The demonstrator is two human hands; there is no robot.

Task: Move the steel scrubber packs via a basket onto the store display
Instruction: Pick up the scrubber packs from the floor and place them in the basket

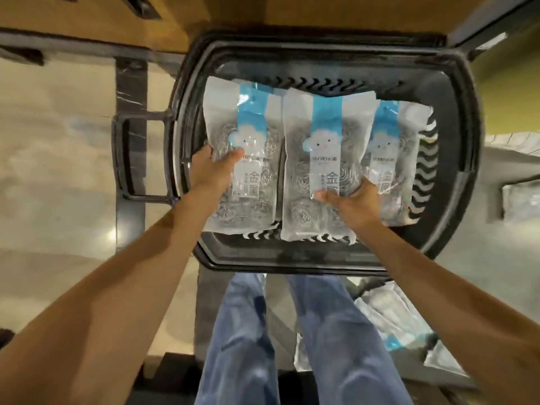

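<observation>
Looking down through the head camera, I start at the far left, where the folded-out handle (140, 116) of the black basket (292, 260) sticks out over the pale floor (58, 171).

Next comes my left hand (214, 168). The arm reaches forward nearly straight. The thumb lies on top of the left pack (257, 194), and the fingers wrap round the pack's left edge about halfway along, so the hand is clamped on it.

The middle pack (309, 159) lies edge to edge beside the left one, overlapping it slightly. My right hand (350, 200) pinches its lower right part, thumb on the face and fingers hidden beneath. That arm comes in from the right at a slant.

Both packs have their long axes running straight away from me, with the blue header ends far and the sealed bottoms near. They sit inside the basket's rim. I cannot tell whether they rest on its floor or hang just above it.

The right pack (391, 147) lies in the basket with no hand on it, tucked partly under the middle one and lined up the same way.

I judge the coming move turns on that shared direction. Each hand is already on its own pack, so neither has to cross over.

Near my jeans (242, 331), at the lower right, loose packs (388, 317) lie on the floor. The right hand is the nearer one to them.
</observation>
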